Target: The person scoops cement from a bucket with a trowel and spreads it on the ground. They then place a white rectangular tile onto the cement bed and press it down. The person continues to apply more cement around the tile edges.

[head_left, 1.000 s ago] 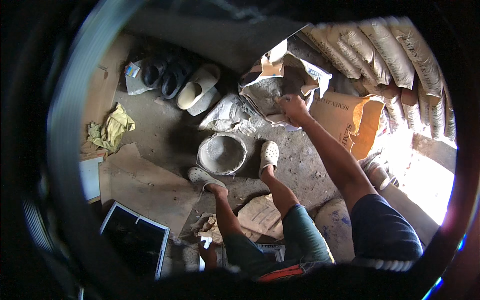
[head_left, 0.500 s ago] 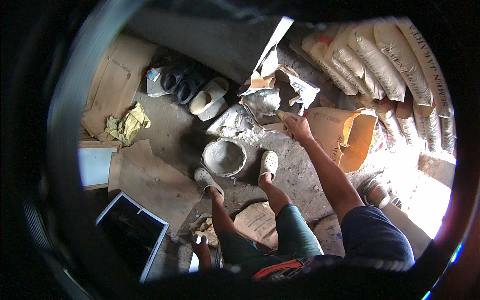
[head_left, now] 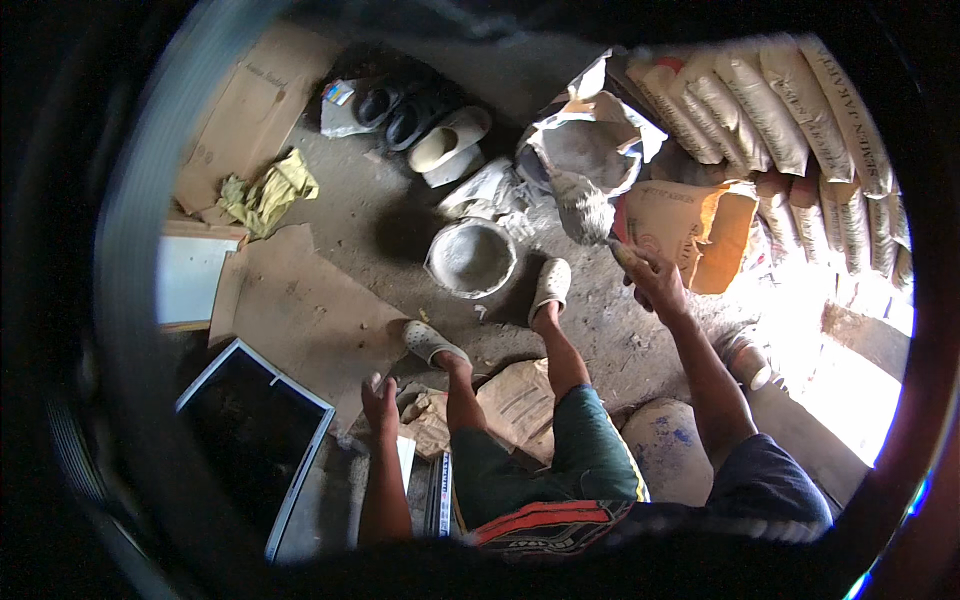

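My right hand grips the handle of a trowel, its blade heaped with grey powder. The trowel hangs by the near edge of a torn-open paper cement sack, which has grey powder inside. Left of it, on the floor in front of my feet, stands a round bowl coated in grey; how full it is I cannot tell. My left hand is raised beside my left leg, fingers pointing up and slightly apart, holding nothing that I can see.
Full cement sacks are stacked at the far right, with an empty brown paper sack before them. Dark and cream clogs stand at the back. Cardboard, a yellow cloth and a dark framed panel lie left.
My right hand has drawn the trowel back out of the sack toward me, now loaded with powder. My left hand has risen forward beside my leg. The view has shifted slightly.
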Available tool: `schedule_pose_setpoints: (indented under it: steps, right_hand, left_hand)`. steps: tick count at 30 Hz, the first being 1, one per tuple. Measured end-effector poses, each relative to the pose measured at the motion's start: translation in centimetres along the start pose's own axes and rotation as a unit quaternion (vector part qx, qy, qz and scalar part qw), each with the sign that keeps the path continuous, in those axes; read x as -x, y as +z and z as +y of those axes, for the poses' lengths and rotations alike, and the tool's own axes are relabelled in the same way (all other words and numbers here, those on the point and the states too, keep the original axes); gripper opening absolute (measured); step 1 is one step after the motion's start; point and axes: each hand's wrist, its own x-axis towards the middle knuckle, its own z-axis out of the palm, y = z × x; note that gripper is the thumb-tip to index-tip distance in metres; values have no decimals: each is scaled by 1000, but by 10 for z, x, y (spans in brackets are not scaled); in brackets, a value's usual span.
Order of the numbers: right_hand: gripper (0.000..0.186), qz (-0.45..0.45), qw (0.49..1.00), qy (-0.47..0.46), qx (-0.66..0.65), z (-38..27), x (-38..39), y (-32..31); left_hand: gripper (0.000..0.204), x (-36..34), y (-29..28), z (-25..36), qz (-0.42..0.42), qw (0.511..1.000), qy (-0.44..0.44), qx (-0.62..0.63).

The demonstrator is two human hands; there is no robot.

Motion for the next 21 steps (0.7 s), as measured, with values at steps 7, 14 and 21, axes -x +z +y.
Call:
schedule_pose_setpoints:
  steps: [7, 14, 21]
  right_hand:
    - [54, -18, 994, 102, 46, 107, -42, 144]
    - [44, -118, 977, 161, 74, 196, -179, 305]
    - [53, -288, 849, -223, 384, 226, -250, 359]
  left_hand:
    - [61, -52, -81, 59, 28, 996, 46, 75]
    - [63, -29, -92, 93, 20, 993, 23, 116]
    - [49, -38, -34, 193, 7, 984, 125, 128]
